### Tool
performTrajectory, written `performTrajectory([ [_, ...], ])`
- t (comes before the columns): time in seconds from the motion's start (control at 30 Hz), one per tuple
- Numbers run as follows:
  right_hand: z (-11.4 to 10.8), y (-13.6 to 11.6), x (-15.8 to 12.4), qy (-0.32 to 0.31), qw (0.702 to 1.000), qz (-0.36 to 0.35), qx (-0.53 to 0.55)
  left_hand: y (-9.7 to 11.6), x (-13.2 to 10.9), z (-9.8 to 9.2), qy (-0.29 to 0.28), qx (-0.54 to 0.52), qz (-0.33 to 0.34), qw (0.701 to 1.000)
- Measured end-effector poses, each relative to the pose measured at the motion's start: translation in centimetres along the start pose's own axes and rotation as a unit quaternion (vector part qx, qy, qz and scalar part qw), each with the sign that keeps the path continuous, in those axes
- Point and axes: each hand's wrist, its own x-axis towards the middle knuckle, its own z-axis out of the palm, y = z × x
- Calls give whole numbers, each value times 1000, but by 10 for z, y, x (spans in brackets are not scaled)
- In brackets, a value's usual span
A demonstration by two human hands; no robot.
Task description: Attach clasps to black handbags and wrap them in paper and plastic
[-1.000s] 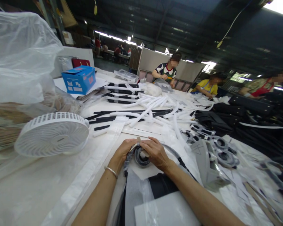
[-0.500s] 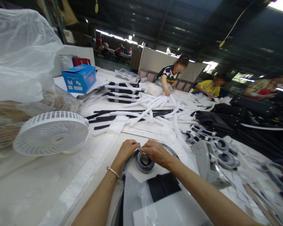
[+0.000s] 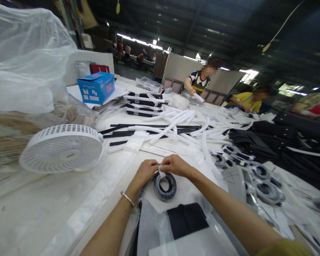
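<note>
A coiled black strap (image 3: 172,187), wrapped in clear film, stands in front of my hands on the pale table. Over its upper edge runs a short white strip (image 3: 161,173). My right hand (image 3: 176,165) pinches this strip from the right. Its fingertips meet those of my left hand (image 3: 147,170), which is closed at the coil's upper left; what lies between the left fingers is hidden. Nearer to me lies a folded black piece (image 3: 187,219) in clear plastic, on top of a white sheet (image 3: 194,243).
A white fan (image 3: 62,151) is at left, with a blue box (image 3: 96,88) behind it. White tubes (image 3: 173,122) and black strips spread across the middle. At right are a grey tape dispenser (image 3: 234,181), more coils (image 3: 266,190) and black bags (image 3: 290,124). Co-workers sit beyond.
My right hand has shifted slightly up, and the white strip now shows over the coil. The coil's opening is more visible. A co-worker across the table has lifted a white piece.
</note>
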Motion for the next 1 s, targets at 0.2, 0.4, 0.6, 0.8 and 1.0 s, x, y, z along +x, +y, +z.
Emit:
performTrajectory([
  [0.2,2,6,7,2,993,82,86,-8,3,3,5,-31,-11,999],
  [0.4,11,-4,1,73,992,54,87,-12,4,3,19,-63,-16,998],
  [0.6,24,-13,-20,145,955,-177,-191,-10,3,-2,36,-94,3,995],
  [0.8,18,-7,-32,77,923,-260,-273,-2,-1,-2,33,-121,9,992],
  [1.0,16,-16,-31,72,918,-214,-328,0,-2,1,35,-107,26,993],
])
